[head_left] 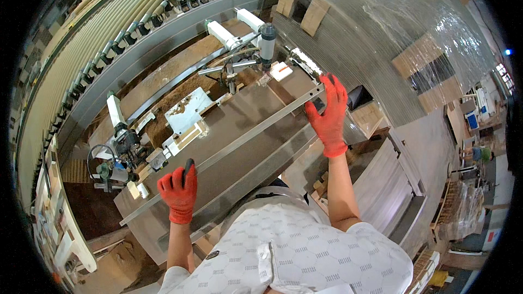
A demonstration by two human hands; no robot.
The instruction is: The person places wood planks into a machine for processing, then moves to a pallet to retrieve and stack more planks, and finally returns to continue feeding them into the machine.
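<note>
A long, narrow grey-brown strip [256, 129] lies diagonally over a brown work surface [239, 111], with small dark holes near its far right end. My left hand [178, 193], in a red glove with a dark fingertip, is closed on the strip toward its near left end. At the far right end my right hand [330, 117], also red-gloved, has that end between thumb and fingers. Clamp-like machine fittings, among them a grey cylinder [267, 46], stand past the surface's far edge. The undersides of the strip and my gripping fingers are partly hidden.
A roller conveyor [125, 27] curves along the far left. Stacked brown boards [348, 54] under clear plastic film stand at the far right. A white plate [188, 110] and sawdust lie beyond the work surface. A pale board [62, 218] with scraps is at the left.
</note>
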